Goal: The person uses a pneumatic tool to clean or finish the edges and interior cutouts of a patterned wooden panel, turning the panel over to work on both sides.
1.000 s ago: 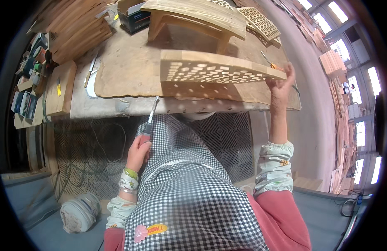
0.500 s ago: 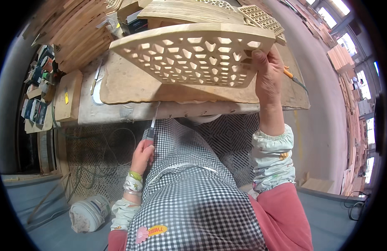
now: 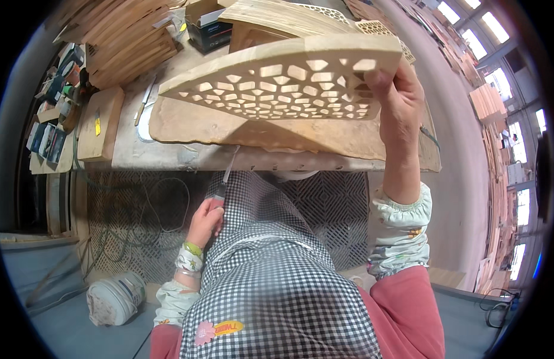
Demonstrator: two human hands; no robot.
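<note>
My right hand (image 3: 401, 110) grips the right end of a pale wooden panel (image 3: 325, 46) pierced with a lattice of angular holes. The thumb presses on the holed face and the fingers go behind it. The panel is tilted up over the workbench, and its shadow falls on the brown board (image 3: 187, 124) below. Low at the bench's near edge, my left hand (image 3: 206, 218) is closed around the red handle of a knife (image 3: 228, 173). Its narrow blade points away from me, apart from the panel, the tip near the bench edge.
More pierced panels (image 3: 381, 27) lie at the back, beside a wooden stack. Strips of wood (image 3: 121, 45), a dark box (image 3: 208, 36), another thin tool (image 3: 146, 99) and a wooden block (image 3: 101, 125) are to the left. A white bucket (image 3: 116, 298) stands on the floor.
My right hand has shifted a little right, and the panel is tipped so its holed face looks flatter. The left hand still holds the knife in about the same place.
</note>
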